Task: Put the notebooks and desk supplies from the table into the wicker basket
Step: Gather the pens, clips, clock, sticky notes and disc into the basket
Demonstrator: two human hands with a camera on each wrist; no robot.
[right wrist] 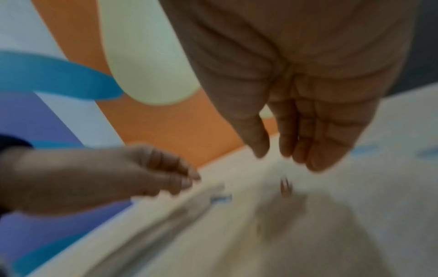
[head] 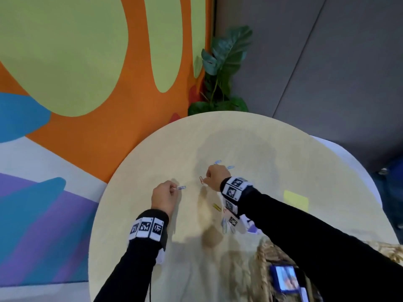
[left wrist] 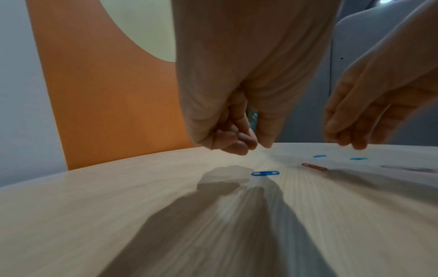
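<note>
Left hand (head: 162, 196) curled, fingers (left wrist: 239, 142) just above blue paper clip (left wrist: 265, 173), long axis crosswise on bench (head: 152, 153); something teal half-hidden inside. Right hand (head: 216, 176) relaxed, empty, nearest red clip (left wrist: 314, 167). Wicker basket (head: 265, 253) near right, cut off; right-wrist view blurred.

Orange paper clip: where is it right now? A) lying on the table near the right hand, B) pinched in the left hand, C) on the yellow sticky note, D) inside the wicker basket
A: the orange paper clip lies flat on the table, below the right hand, whose fingers hang over it without touching it; the left hand is over a blue one.
</note>
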